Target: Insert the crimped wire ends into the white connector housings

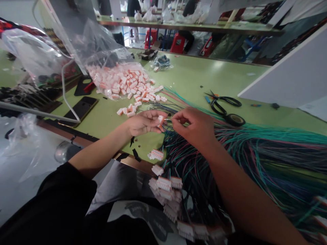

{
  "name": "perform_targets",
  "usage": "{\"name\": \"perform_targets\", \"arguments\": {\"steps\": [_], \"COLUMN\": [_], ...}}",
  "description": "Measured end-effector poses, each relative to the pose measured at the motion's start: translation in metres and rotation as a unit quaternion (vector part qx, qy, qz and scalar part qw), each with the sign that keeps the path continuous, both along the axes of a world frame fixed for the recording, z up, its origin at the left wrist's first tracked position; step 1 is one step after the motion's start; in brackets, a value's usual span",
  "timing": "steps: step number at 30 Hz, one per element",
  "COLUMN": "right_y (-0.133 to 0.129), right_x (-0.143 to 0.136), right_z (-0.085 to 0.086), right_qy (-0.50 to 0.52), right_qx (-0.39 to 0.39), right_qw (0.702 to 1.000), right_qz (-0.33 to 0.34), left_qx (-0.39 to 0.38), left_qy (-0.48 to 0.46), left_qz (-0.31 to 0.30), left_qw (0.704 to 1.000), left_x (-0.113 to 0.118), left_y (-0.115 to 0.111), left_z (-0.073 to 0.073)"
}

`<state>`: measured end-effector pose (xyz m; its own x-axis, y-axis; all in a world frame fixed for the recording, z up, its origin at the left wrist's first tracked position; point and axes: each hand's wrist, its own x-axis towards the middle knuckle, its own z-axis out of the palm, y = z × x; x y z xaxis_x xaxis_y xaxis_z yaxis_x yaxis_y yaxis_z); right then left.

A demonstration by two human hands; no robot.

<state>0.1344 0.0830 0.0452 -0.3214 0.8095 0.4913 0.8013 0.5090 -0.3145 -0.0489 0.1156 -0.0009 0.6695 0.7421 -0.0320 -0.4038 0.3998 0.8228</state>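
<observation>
Between the fingertips of my left hand (146,121) is a small white and orange connector housing (161,121). My right hand (192,126) pinches a thin wire (168,119) close to its tip, right at the housing's side. Whether the tip sits inside the housing, I cannot tell. Under and beyond my right forearm spreads a thick bundle of green, red and dark wires (260,136). Several wired connectors (165,183) hang at the table's front edge by my lap. Loose housings (133,81) lie heaped past my left hand, spilling from a clear plastic bag (102,51).
Scissors (222,102) and a roll of black tape (235,119) lie beyond my right hand. A phone (79,110) rests at the left, under a bent white metal frame (66,92). A white panel (288,71) stands at the right. People sit near another table (178,25) behind.
</observation>
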Motion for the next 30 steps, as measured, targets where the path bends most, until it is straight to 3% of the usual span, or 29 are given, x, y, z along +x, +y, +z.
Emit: {"name": "perform_targets", "arguments": {"steps": [14,24,30], "right_y": [-0.005,-0.003,0.004], "right_x": [-0.008,-0.015,-0.009], "right_z": [-0.002,-0.016,-0.014], "right_qy": [-0.059,-0.022,0.098], "right_qx": [0.033,-0.035,-0.162], "right_qw": [0.996,0.997,0.982], "right_qz": [-0.056,-0.058,0.017], "left_qx": [0.014,0.046,0.064], "left_qy": [0.045,0.082,0.092], "left_qz": [0.036,0.081,0.081], "left_qw": [0.998,0.992,0.99], "left_x": [0.002,0.007,0.007], "left_y": [-0.002,-0.008,-0.009], "left_z": [0.0,-0.003,-0.002]}}
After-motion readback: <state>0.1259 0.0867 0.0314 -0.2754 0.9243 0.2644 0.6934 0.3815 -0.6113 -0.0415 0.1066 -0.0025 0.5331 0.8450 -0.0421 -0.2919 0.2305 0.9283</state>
